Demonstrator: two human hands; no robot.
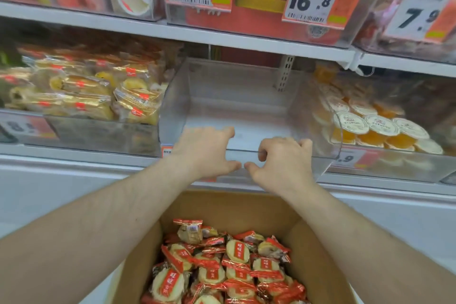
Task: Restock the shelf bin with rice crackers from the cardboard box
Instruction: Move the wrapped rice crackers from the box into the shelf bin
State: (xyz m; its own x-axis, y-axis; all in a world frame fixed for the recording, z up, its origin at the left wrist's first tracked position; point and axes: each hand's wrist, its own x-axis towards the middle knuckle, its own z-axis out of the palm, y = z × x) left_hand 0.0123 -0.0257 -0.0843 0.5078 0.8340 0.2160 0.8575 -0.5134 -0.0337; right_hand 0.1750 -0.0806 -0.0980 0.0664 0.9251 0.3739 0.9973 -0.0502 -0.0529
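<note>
Head view: a clear plastic bin (237,96) with smooth, glossy walls sits on the white shelf (172,32), its floor bare and its top open under the shelf above. Both hands rest on its low front lip. The left hand (204,150) hooks its fingers over the lip into the bin, thumb on the outer face; its grip is narrow, closed on that edge. The right hand (283,158) curls its fingers over the same lip, thumb below, nearly touching the left thumb.

Below, an open brown cardboard box (246,205) with matte walls holds a loose heap of rice crackers (222,271): round pale discs in crinkly clear wrappers with red ends. The box stands just beneath the bin, between the forearms.

Neighbouring bins hold yellow wrapped cakes (84,91) left and round lidded orange cups (377,128) right.
</note>
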